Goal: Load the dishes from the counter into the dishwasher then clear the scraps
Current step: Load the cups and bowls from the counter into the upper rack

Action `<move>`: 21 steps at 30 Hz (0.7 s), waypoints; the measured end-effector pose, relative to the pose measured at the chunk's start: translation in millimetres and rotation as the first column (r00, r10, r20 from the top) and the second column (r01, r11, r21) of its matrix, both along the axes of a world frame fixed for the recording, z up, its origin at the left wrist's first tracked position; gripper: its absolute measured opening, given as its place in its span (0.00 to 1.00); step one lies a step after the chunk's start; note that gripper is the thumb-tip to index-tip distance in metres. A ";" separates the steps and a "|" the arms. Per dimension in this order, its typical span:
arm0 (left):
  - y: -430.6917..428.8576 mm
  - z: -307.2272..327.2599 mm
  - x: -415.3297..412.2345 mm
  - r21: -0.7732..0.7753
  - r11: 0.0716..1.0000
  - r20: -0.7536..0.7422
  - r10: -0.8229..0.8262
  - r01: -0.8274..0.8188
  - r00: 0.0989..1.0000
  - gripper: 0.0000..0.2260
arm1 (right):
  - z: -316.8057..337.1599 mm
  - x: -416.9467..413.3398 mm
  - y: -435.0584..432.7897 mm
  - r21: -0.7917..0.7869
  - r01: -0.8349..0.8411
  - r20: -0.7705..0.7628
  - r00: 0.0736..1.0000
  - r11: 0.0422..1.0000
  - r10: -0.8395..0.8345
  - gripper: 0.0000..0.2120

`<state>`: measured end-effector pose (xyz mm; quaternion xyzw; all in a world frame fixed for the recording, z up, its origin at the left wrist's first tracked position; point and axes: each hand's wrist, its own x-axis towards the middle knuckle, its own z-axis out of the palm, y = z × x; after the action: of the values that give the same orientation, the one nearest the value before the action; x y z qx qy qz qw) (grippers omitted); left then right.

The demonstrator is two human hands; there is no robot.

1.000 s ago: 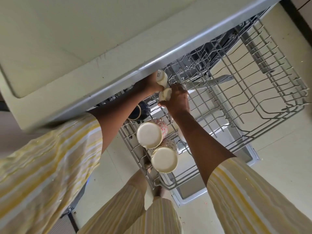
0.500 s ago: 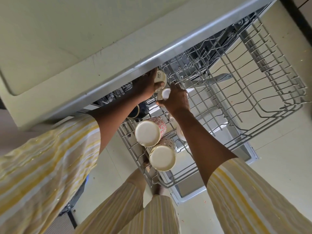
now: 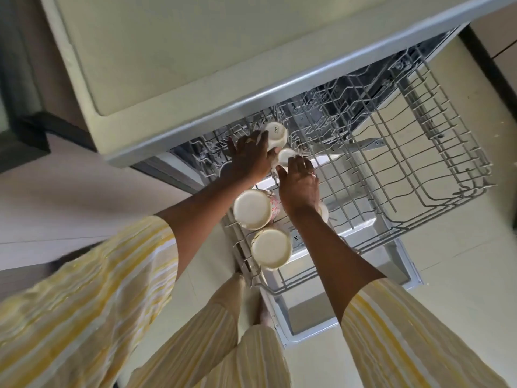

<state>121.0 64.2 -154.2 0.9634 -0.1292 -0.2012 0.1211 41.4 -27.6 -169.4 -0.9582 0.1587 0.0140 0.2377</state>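
Note:
The upper dishwasher rack (image 3: 419,175) is pulled out under the counter edge. My left hand (image 3: 249,158) reaches to the rack's back left and grips a small white cup (image 3: 277,134) lying bottom-up there. A second small white cup (image 3: 286,156) rests right beside it. My right hand (image 3: 299,183) hovers just in front of that cup, fingers spread and holding nothing. Two larger patterned mugs (image 3: 253,210) (image 3: 271,249) sit upside down along the rack's left side, below my forearms.
The pale counter top (image 3: 181,51) overhangs the dishwasher. The lowered dishwasher door (image 3: 310,315) lies under the rack. Most of the rack's right half holds only bare wire tines. A white dish (image 3: 324,212) peeks out beneath my right wrist. My legs stand at the door's left corner.
My right hand has let go of the second small cup and its fingers have spread. My left hand still holds the first cup at the rack's back.

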 end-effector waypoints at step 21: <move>175.3 105.4 -205.7 -0.098 0.929 0.208 0.370 -0.357 0.905 0.23 | 130.0 -100.2 149.6 -0.281 -0.639 -0.133 0.764 0.716 0.631 0.25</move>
<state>-84.7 239.4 -48.8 0.9831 0.0341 -0.0619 0.1689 -58.9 122.0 -39.4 -0.9789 -0.1761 0.0826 0.0629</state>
